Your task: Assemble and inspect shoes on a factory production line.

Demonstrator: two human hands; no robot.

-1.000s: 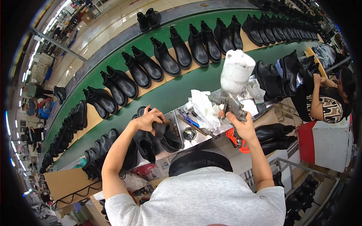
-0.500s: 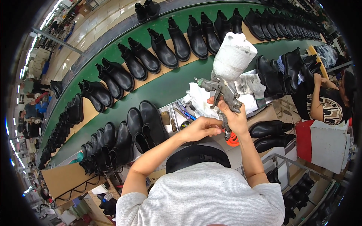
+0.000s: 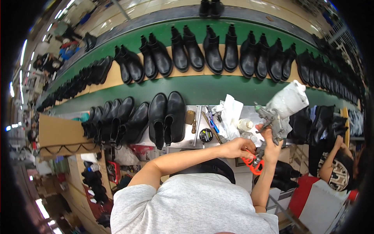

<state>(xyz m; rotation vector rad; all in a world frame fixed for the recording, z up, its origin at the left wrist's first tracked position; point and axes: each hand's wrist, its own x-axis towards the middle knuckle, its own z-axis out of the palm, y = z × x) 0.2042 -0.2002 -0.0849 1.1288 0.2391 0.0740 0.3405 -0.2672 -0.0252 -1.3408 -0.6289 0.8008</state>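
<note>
My right hand (image 3: 273,147) grips a metal spray gun (image 3: 276,125) by its handle. A white, wrapped cup (image 3: 289,100) sits on the gun, tilted up to the right. My left hand (image 3: 238,148) is closed at the lower end of the handle, beside an orange coiled hose (image 3: 255,168). What its fingers pinch is hidden. On the metal worktop (image 3: 191,137) left of my hands stands a pair of black ankle boots (image 3: 174,113). Near the gun are a small clear bottle (image 3: 244,124) and white paper (image 3: 231,111).
Black boots (image 3: 213,54) line cardboard strips along the green conveyor (image 3: 194,86) at the back. More boots (image 3: 125,111) stand at the left. A round black tin (image 3: 205,135), a brush (image 3: 193,125) and pens (image 3: 212,121) lie on the worktop. A co-worker (image 3: 335,165) sits at the right.
The view has turned, so the conveyor now runs more level. My hands and the spray gun have shifted right and lower, the gun still in my right hand. More of the orange hose shows.
</note>
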